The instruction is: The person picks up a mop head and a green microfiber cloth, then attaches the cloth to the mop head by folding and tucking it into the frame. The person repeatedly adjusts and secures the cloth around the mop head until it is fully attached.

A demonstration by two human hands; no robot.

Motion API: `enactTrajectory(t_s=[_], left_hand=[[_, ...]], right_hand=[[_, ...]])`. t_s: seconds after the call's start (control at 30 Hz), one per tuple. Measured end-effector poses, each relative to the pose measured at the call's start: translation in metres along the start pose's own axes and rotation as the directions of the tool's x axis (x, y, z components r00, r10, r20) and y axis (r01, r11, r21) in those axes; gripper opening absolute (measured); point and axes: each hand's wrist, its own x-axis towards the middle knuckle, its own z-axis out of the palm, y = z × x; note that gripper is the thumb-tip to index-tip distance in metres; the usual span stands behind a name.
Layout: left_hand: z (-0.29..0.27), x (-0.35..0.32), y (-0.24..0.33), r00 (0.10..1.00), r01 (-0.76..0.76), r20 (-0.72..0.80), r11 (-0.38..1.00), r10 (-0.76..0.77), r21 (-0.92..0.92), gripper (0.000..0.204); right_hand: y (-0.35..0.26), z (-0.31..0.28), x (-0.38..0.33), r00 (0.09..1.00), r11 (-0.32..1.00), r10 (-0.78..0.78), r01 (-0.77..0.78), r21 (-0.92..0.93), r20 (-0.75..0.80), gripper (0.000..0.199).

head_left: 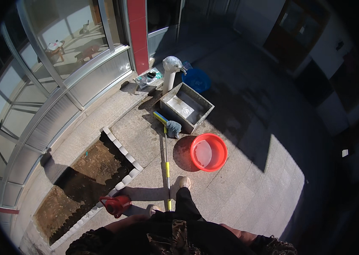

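Note:
At the lower edge, bare skin of my left hand or wrist shows beside my dark clothing, its fingers hidden. Skin of my right hand or wrist appears on the other side, also without visible fingers. Nearest my left hand is a red thermos jug with a handle. A long-handled squeegee or mop with yellow grips runs from my waist to a blue-and-yellow head. A grey cloth hangs at that head. Whether either hand touches the pole cannot be made out. Ahead is a red basin holding water.
A stone sink stands beyond the basin, next to a wrapped tap post. A blue tub sits behind it in shadow. To the left, white scalloped edging borders a soil bed. Glazed panels line the far left.

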Motion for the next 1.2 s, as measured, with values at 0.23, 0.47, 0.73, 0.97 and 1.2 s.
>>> enactTrajectory(t_s=[0.23,0.47,0.73,0.97,1.2], left_hand=[[-0.011,0.051,0.032,0.854,0.031,-0.483,0.907,0.194,0.419,0.030],[-0.007,0.082,0.040,0.800,0.078,-0.562,0.892,0.211,0.446,0.030],[-0.034,0.093,0.093,0.919,0.093,-0.387,0.909,0.080,0.406,0.035],[-0.097,0.118,0.137,0.921,-0.106,-0.295,0.892,0.255,0.440,0.031],[-0.157,0.158,0.112,0.934,-0.220,-0.196,0.912,0.299,0.346,0.024]], right_hand=[[-0.129,-0.107,0.015,0.968,0.996,0.056,-0.036,-0.086,0.244,0.085],[-0.125,-0.165,0.060,0.946,0.979,0.053,0.013,-0.202,0.319,0.073],[-0.163,-0.186,0.020,0.966,0.981,0.172,-0.149,-0.127,0.194,0.065],[-0.193,-0.158,0.034,0.964,0.960,0.266,-0.264,-0.092,0.009,0.058],[-0.230,-0.131,0.073,0.935,0.933,0.346,-0.352,-0.072,-0.083,0.051]])
